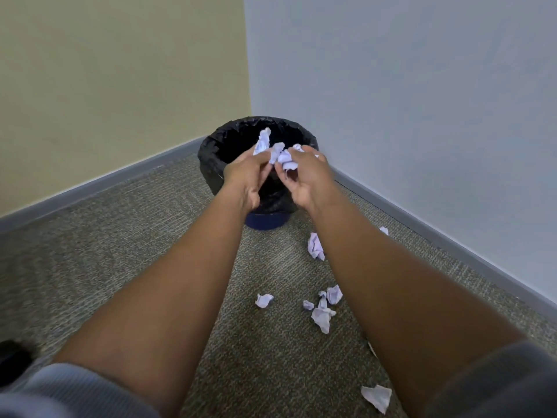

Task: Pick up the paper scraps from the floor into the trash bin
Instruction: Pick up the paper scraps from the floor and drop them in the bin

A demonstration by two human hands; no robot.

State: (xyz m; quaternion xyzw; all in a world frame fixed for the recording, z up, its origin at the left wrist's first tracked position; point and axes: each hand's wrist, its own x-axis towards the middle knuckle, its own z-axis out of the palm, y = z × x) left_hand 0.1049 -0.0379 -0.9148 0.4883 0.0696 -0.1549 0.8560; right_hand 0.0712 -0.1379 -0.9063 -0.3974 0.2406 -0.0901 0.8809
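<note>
Pale lilac paper scraps (281, 156) are bunched between both hands directly above the mouth of the trash bin (211, 158). Left hand (247, 173) and right hand (307, 176) each hold a grip pressed onto the bundle; the load lies straight below the fingers, over the opening, so release should drop it in. Bin interior is dark behind its black liner; contents cannot be told. Loose scraps (322, 315) lie on the carpet (120, 251) on the near side of the bin, toward the right arm, which is nearer to them.
</note>
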